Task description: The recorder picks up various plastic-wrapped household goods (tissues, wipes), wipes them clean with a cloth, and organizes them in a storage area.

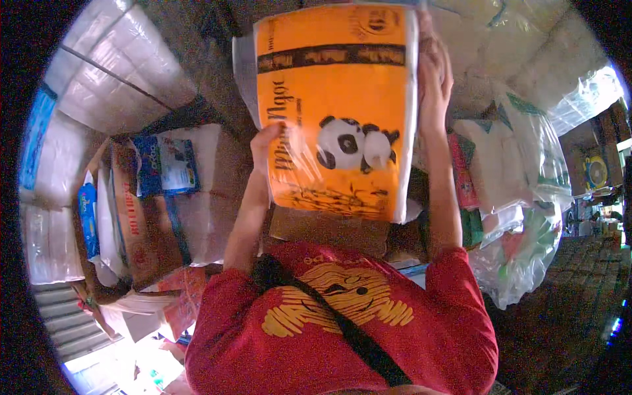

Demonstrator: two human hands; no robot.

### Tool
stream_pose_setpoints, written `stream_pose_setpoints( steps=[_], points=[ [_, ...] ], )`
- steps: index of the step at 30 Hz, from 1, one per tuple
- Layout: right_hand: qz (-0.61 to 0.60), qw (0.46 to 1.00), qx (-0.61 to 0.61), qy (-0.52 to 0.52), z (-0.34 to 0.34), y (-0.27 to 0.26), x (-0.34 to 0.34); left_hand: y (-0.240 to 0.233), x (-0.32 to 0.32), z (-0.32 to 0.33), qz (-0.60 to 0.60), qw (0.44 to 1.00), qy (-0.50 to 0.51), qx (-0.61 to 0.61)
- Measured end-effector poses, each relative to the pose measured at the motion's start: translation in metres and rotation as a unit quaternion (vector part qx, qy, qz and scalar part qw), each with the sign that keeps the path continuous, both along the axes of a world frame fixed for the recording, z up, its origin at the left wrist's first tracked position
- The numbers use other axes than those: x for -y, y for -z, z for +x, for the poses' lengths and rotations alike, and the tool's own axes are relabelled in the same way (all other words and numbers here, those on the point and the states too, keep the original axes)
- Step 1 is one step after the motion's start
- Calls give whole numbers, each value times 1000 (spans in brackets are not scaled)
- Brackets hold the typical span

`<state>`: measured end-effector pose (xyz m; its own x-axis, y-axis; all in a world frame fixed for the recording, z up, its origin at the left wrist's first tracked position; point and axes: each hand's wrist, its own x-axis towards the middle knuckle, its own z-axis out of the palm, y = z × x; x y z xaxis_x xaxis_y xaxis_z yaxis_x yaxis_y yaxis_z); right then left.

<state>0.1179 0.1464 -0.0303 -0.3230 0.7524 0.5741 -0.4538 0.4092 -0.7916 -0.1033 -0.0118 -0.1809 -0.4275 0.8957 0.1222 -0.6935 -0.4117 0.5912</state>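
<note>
An orange plastic-wrapped pack (pixel 340 98) with a panda print and a dark band is held up in front of me, its broad face towards the camera. My left hand (pixel 266 140) grips its left edge, the thumb lying on the printed face. On the opposite side, my right hand (pixel 435 74) holds the right edge, with the fingers along the white border. Part of a second pale, translucent sheet or pack (pixel 245 74) shows behind the upper left edge; whether it is joined to the orange one I cannot tell. The fingers behind the pack are hidden.
Large plastic-wrapped white bundles (pixel 128 54) rise at the upper left. Below them stand a brown cardboard box (pixel 143 232) and a blue-and-white packet (pixel 165 165). Clear plastic bags (pixel 523 247) with green and white contents hang or lie at the right. Brown cardboard (pixel 326 229) shows below the pack.
</note>
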Motion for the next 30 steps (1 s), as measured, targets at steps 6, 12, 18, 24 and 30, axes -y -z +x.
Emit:
stream_pose_setpoints(
  steps=[6, 12, 18, 24, 30],
  points=[
    [94, 995, 16, -35, 14, 46, 26, 50, -2, -34, -6, 998, 56, 26],
    [180, 966, 119, -145, 53, 64, 68, -11, 3, -17, 138, 988, -2, 64],
    [349, 927, 134, -13, 12, -11, 49, -2, -2, 7, 133, 988, 47, 58],
    [369, 919, 140, -3, -13, -40, 23, -4, -6, 28, 119, 989, 71, 48],
    [436, 827, 194, -299, 34, -11, 85, 2, 7, 20, 108, 989, 89, 45]
  ],
)
